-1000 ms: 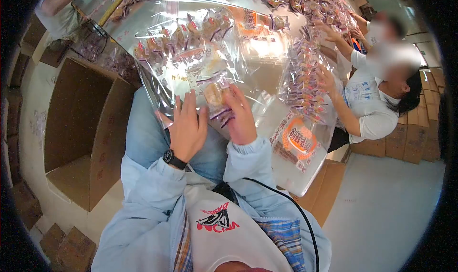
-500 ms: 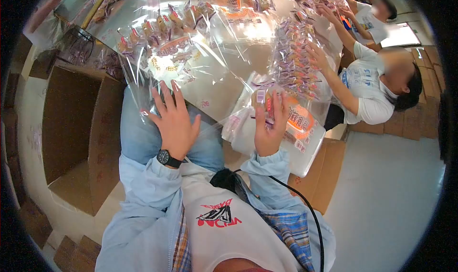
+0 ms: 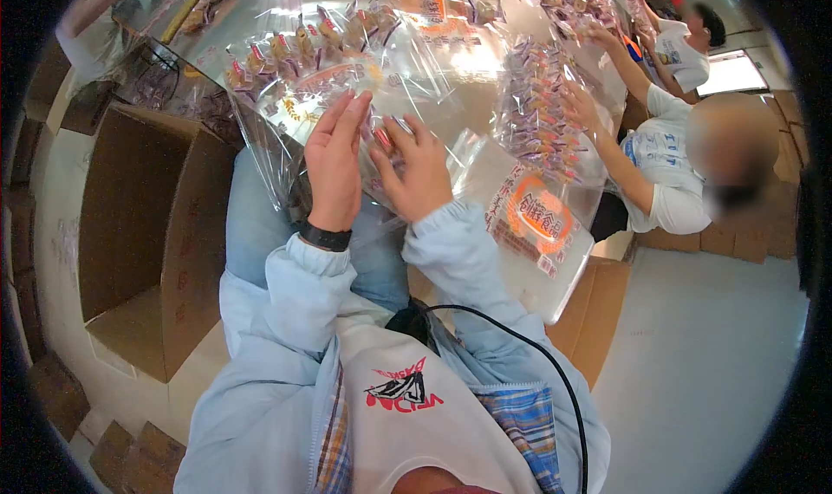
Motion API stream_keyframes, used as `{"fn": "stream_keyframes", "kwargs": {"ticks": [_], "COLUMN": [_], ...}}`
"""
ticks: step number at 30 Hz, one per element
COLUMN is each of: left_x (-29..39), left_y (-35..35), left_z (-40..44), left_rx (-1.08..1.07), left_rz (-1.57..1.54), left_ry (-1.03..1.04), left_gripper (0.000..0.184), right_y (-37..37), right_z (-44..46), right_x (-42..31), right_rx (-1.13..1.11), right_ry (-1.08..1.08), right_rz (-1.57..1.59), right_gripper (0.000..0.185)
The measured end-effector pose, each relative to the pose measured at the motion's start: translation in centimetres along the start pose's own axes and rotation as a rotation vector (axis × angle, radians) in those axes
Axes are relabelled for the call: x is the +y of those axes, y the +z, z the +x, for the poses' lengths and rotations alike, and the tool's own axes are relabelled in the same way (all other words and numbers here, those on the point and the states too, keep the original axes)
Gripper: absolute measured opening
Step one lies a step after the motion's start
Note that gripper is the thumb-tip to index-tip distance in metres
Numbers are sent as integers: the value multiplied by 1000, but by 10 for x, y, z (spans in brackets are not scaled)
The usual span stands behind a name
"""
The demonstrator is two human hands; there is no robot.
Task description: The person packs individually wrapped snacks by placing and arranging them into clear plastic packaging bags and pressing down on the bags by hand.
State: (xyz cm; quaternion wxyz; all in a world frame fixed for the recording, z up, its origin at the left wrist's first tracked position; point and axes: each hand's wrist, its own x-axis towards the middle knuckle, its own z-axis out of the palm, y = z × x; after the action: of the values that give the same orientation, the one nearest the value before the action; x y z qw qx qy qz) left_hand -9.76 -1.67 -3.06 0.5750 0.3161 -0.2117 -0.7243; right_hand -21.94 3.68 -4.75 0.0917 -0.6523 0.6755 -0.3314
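Observation:
A large clear plastic bag [image 3: 286, 113] lies over the table edge by my lap, and a row of wrapped snacks [image 3: 308, 39] shows inside its far part. My left hand [image 3: 335, 160] is at the bag's near side, fingers stretched out and held side by side, palm turned towards my right hand. Just right of it, my right hand [image 3: 414, 169] has its fingers curled around a small wrapped snack [image 3: 383, 139] with a red label. The fingers cover part of this snack. The two hands are close together over the bag.
A stack of printed clear bags [image 3: 529, 243] lies right of my hands. Beyond it are rows of wrapped snacks [image 3: 542, 104], where a co-worker's hand [image 3: 582, 108] reaches in. An open cardboard box [image 3: 130, 243] stands at my left. Another person [image 3: 100, 35] is at the far left.
My right hand has moved left from the stack of bags to beside my left hand, carrying the wrapped snack. My left hand has moved up and right and turned edge-on.

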Motion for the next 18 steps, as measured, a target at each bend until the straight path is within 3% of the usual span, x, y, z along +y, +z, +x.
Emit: {"fn": "stream_keyframes", "kwargs": {"ticks": [5, 8, 11, 15, 18], "left_x": [-4, 9, 2, 4, -2], "left_y": [9, 18, -6, -3, 13], "left_z": [16, 20, 40, 21, 7], "left_rx": [211, 306, 337, 270, 293], "left_rz": [-1, -359, -408, -229, -139], "left_ry": [160, 78, 6, 190, 341], "left_gripper": [45, 37, 34, 34, 34], "right_y": [51, 71, 72, 59, 80], "right_z": [53, 77, 81, 76, 75], "right_x": [1, 16, 14, 16, 18], "right_rx": [103, 193, 195, 92, 131], "right_ry": [55, -4, -36, -252, -249], "right_rz": [32, 33, -47, -263, -274], "right_gripper": [52, 52, 50, 53, 58]}}
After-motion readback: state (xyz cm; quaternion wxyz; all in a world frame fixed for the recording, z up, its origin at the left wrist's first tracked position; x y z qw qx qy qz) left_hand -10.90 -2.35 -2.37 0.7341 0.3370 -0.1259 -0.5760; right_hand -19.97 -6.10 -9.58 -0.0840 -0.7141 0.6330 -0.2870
